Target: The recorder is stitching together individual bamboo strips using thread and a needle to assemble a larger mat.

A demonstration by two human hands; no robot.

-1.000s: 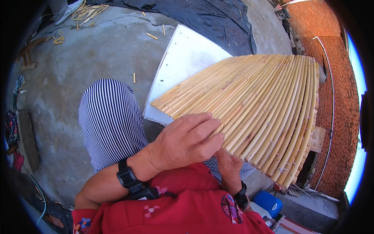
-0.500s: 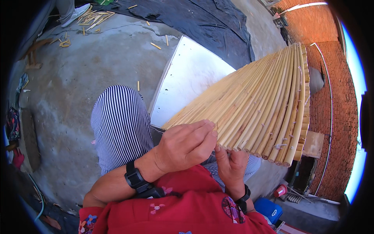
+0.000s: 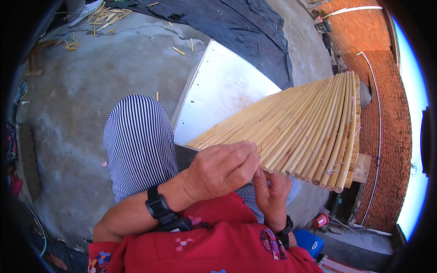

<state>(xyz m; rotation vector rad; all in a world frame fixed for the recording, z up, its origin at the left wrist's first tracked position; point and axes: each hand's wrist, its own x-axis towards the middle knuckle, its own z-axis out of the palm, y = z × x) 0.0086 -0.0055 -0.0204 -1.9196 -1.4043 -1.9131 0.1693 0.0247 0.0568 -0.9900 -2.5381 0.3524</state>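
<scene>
A mat of pale yellow reed sticks (image 3: 296,123), laid side by side and tied with short bits of thread, slants up from the white board to the right. My left hand (image 3: 225,168) is closed in a pinch at the mat's near edge. A thin dark sliver shows by its fingertips; what the pinch holds is too small to make out. Just right of it, my right hand (image 3: 273,193) grips the same edge, thumb at the stick ends and the other fingers largely hidden beneath. Dark bands circle both wrists.
The white board (image 3: 214,86) lies beyond my striped knee (image 3: 139,141). Behind it spreads a black sheet (image 3: 246,32). Cut stick pieces (image 3: 109,18) lie at the far left near a person's shoe (image 3: 84,12). A brick wall (image 3: 387,136) stands right, a blue case (image 3: 309,243) lower right.
The mat's raised right end has dropped lower. My left hand has shifted slightly right along the near edge, still pinched, while my right hand keeps its grip.
</scene>
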